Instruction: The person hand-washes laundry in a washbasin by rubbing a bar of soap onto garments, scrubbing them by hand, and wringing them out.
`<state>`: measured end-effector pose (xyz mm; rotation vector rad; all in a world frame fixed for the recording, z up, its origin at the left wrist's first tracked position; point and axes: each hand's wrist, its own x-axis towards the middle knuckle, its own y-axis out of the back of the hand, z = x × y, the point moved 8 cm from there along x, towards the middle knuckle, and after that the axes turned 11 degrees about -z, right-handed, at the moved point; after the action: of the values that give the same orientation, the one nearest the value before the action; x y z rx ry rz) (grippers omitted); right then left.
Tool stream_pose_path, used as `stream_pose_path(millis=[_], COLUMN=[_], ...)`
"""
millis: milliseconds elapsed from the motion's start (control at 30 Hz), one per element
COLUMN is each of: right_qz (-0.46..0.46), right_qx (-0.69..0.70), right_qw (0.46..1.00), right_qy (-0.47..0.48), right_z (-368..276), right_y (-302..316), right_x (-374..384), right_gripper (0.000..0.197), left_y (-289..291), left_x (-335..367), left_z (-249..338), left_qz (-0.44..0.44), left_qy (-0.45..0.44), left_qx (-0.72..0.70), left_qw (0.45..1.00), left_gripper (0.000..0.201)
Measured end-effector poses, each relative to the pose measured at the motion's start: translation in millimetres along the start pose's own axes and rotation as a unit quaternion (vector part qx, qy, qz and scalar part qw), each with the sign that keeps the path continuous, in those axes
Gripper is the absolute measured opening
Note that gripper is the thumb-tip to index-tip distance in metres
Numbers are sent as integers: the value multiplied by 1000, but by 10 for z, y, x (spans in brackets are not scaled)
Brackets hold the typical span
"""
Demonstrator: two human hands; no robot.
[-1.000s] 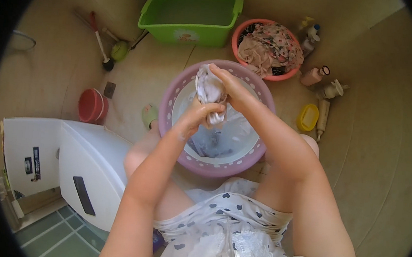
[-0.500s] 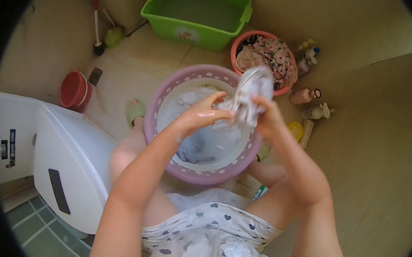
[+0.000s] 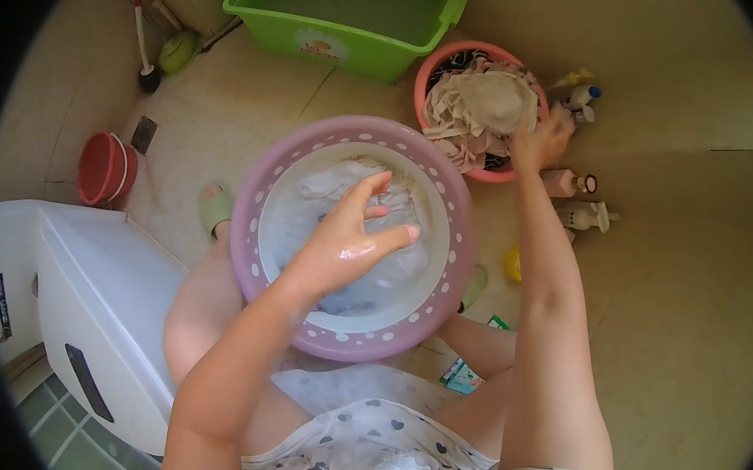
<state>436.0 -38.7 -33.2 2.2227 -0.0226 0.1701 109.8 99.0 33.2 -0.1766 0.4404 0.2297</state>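
Observation:
Above the purple basin with white dots [image 3: 248, 224], my left hand [image 3: 345, 237] is wet and holds nothing, its fingers and thumb apart. White and bluish-grey garments [image 3: 345, 183] lie in the cloudy water below it. My right hand [image 3: 541, 142] reaches to the right rim of the pink-orange basin [image 3: 422, 91], with its thumb beside a pale cloth [image 3: 496, 98] and its fingers spread, slightly blurred. That cloth lies bunched on top of other clothes in this basin, some pinkish and some dark.
A green tub [image 3: 323, 29] of cloudy water stands at the back. Bottles [image 3: 584, 216] line the right wall. A small red bucket [image 3: 100, 171], a brush [image 3: 146, 58] and a white appliance [image 3: 111, 301] are on the left. A green-and-white packet [image 3: 463, 377] lies near my leg.
Both hands held a wrung white cloth above the purple basin. My right hand has moved far right to the pink-orange basin, where a pale cloth now covers the floral one; my left hand let go.

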Motion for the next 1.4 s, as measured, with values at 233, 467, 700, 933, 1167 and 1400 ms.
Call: stream_pose_path(millis=[233, 467, 700, 933, 1167, 1400], right_qz=[-243, -210, -71, -292, -247, -263], right_qx=[-478, -461, -363, -336, -616, -179], right_qw=[805, 827, 798, 539, 467, 741], right_qy=[253, 245, 476, 715, 584, 592], right_z=[-177, 20, -231, 204, 507, -594], right_y=[-1145, -1314, -1048, -1405, -1892, -1005], right_x=[88, 431, -201, -918, -525, -934], right_gripper=[54, 55, 51, 37, 32, 17], left_y=[44, 88, 117, 87, 140, 563], left_x=[49, -80, -115, -123, -107, -267], left_z=[15, -65, -70, -82, -31, 151], left_qz=[32, 28, 44, 45, 64, 117], left_qy=[0, 45, 29, 30, 5, -55], left_qx=[-10, 2, 12, 21, -11, -305], left_qw=[999, 999, 999, 998, 998, 944], left_gripper=[75, 68, 69, 69, 65, 44])
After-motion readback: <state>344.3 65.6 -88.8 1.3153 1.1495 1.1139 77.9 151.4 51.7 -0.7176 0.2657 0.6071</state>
